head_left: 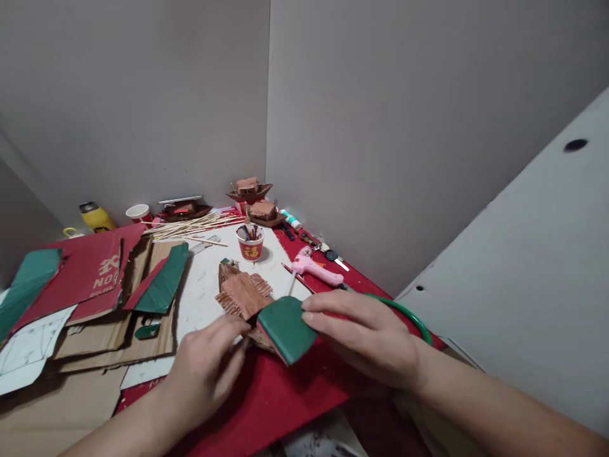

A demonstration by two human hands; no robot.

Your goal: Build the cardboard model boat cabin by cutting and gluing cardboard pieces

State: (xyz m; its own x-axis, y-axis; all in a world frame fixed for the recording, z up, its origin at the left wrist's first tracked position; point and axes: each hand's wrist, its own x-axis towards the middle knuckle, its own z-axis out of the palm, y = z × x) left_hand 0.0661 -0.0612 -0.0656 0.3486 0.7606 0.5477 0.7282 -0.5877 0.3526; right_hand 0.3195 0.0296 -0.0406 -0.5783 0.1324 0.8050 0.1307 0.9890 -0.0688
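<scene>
A brown model boat (245, 295) with a roofed cabin lies near the red front part of the table. My right hand (364, 333) holds a curved piece of green cardboard (288, 327) by its right side, fingers on top and thumb hidden. The piece covers the near end of the boat. At the boat's left side is my left hand (209, 355), its fingers curled together against the hull; whatever they grip is hidden. Behind the right hand lies a pink glue gun (316, 266) with its nozzle toward the boat.
Torn red, green and brown cardboard (90, 273) is piled on the left. A paper cup (250, 244) with brushes stands beyond the boat, near thin wooden sticks (190, 225). More model boats (248, 189) sit by the wall. A green cable (409, 311) curves at the right edge.
</scene>
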